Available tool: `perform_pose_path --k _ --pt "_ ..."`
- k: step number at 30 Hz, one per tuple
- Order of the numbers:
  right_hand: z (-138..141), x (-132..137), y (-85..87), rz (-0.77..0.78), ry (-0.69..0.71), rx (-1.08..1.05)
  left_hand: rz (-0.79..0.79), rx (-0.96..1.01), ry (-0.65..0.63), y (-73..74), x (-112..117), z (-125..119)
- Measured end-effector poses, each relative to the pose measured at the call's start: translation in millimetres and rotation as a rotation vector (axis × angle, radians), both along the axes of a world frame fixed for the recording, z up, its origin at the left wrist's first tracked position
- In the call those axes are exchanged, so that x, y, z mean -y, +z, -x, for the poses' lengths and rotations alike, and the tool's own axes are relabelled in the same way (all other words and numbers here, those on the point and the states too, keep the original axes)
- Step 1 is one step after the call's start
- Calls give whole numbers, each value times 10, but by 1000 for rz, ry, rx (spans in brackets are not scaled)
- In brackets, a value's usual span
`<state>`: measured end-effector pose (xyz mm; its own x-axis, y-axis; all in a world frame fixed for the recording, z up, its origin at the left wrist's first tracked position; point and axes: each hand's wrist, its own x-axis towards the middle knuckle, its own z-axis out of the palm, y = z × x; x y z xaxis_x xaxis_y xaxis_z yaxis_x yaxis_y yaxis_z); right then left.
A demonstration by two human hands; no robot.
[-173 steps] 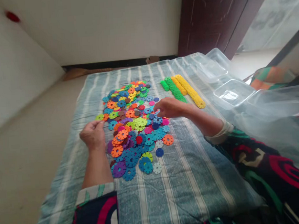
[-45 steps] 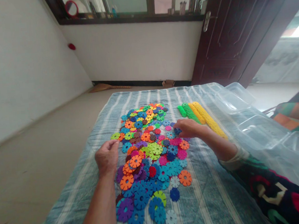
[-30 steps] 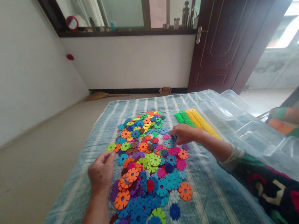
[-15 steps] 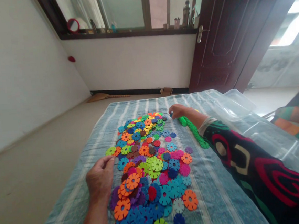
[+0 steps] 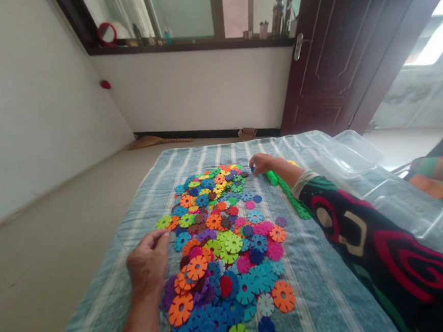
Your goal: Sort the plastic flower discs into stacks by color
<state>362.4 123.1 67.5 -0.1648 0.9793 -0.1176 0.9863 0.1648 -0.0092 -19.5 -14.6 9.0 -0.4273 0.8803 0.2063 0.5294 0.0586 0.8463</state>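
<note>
A long heap of colourful notched plastic discs (image 5: 229,242) runs down the middle of the table. Beside its left edge rests my left hand (image 5: 149,261), thumb and fingers pinched together; whether anything is between them is hidden. At the far end of the heap, my right hand (image 5: 262,164) reaches out, closed on a small blue disc (image 5: 252,169) that shows at the fingertips. Just right of that hand, partly behind the forearm, lie green discs (image 5: 291,196) joined in a long row. A bit of yellow (image 5: 292,163) shows behind the wrist.
A striped blue-grey cloth (image 5: 135,234) covers the table. Clear plastic containers (image 5: 354,153) stand along its right side. Beyond the table are a wall with a window ledge (image 5: 197,47) and a dark red door (image 5: 321,66). At the right edge is an orange and green patterned thing (image 5: 433,177).
The view shifts very slightly. Both hands stay nearly where they were, the right one still holding the blue disc beyond the heap.
</note>
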Motion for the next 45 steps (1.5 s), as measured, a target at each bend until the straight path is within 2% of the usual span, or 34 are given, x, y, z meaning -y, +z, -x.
perform_pose_path --k 5,12,20,27,34,45 --pt "-12 -18 -11 -4 7 2 -10 -14 0 -25 -10 17" --pt "25 -11 17 -7 22 2 -22 -21 -2 12 16 0" --pt "77 21 -1 40 20 25 -18 2 0 7 12 -16" --pt "112 35 91 113 41 55 -17 -23 -1 -1 10 4" --pt "193 101 163 121 57 93 -26 -18 8 -1 11 -8" --pt "265 94 170 121 64 146 -11 4 12 30 19 -27"
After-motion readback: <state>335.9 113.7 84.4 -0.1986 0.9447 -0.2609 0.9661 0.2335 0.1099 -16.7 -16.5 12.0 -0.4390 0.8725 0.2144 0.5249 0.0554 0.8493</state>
